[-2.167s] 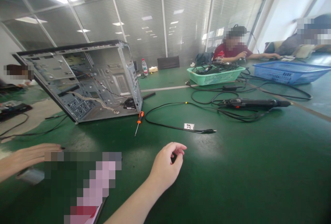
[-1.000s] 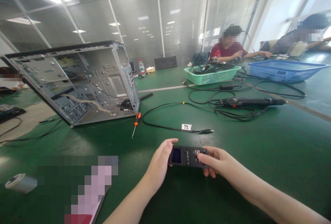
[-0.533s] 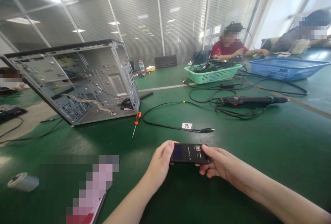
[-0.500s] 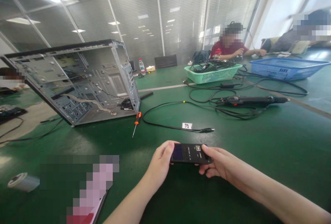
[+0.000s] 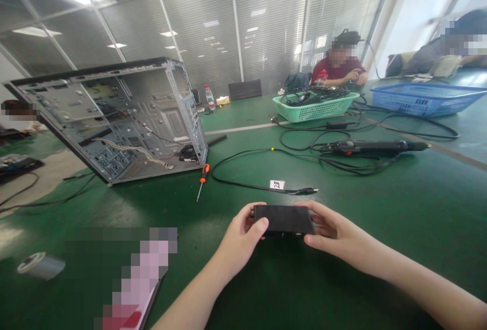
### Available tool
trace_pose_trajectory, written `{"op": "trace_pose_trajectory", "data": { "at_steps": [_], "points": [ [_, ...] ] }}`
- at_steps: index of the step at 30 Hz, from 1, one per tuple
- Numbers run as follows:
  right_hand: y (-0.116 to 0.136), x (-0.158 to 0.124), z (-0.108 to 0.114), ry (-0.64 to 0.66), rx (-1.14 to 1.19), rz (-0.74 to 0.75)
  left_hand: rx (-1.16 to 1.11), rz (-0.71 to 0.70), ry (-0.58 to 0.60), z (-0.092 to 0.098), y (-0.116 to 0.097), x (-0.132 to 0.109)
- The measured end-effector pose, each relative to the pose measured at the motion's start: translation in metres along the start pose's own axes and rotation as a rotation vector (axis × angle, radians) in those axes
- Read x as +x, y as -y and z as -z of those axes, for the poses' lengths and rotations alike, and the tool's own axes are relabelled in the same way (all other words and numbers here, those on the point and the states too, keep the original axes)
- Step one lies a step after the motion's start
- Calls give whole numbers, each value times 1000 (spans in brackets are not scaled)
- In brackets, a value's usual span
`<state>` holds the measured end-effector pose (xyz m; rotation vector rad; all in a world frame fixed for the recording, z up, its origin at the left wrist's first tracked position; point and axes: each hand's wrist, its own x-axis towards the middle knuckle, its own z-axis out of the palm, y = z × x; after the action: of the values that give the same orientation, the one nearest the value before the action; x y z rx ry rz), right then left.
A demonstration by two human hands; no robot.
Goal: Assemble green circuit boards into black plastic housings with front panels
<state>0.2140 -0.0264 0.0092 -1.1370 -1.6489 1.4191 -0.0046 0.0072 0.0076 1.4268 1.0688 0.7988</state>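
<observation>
A small black box-shaped device [image 5: 285, 219] is held just above the green table, a plain dark face turned up towards me. My left hand [image 5: 247, 231] grips its left end, thumb on the near left corner. Around the right end are the fingers of my right hand [image 5: 330, 228], with the thumb at the near right corner. Beyond the device lie a black cable plug [image 5: 306, 191] and a white label marked 28 [image 5: 277, 185]. An orange and black screwdriver [image 5: 203, 175] rests further left, beside an open metal computer case [image 5: 167, 117].
A green basket [image 5: 315, 110] of cables, a blue basket [image 5: 426, 101] and a black electric screwdriver [image 5: 380, 147] are at the right. A metal cylinder [image 5: 42, 265] and a blurred pink item [image 5: 152, 269] lie near left. A person in red [image 5: 323, 70] sits across the table.
The device has been turned over: its screen and button side faced up before, and now a plain face does. Both hands have shifted their grip. Across the table, the person's arm has drawn in.
</observation>
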Motion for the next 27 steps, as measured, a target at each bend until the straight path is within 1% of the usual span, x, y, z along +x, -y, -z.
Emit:
{"op": "trace_pose_trajectory", "data": {
  "at_steps": [2,3,7,9,15,18,20,22,27],
  "points": [
    [0,-2,2,15,-100,27,-45,-33,5,-1,4,0],
    [1,-3,2,2,-161,50,-57,-44,8,-1,5,0],
    [2,-5,-3,-128,-410,193,-45,-52,18,-1,6,0],
    [1,-6,-7,-166,-479,229,-30,-67,25,-1,3,0],
    [-10,-4,-10,-219,-535,165,120,-146,32,-2,-1,-4],
    [-14,-3,-10,-265,-560,210,209,-243,32,-1,1,-5],
    [-14,-3,-9,-261,-580,248,278,-313,12,-1,3,-6],
    [-12,-3,-9,-243,-598,255,330,-359,-5,0,4,-6],
    [-10,-3,-8,-265,-617,262,444,-356,-21,0,3,-7]
  ]
}}
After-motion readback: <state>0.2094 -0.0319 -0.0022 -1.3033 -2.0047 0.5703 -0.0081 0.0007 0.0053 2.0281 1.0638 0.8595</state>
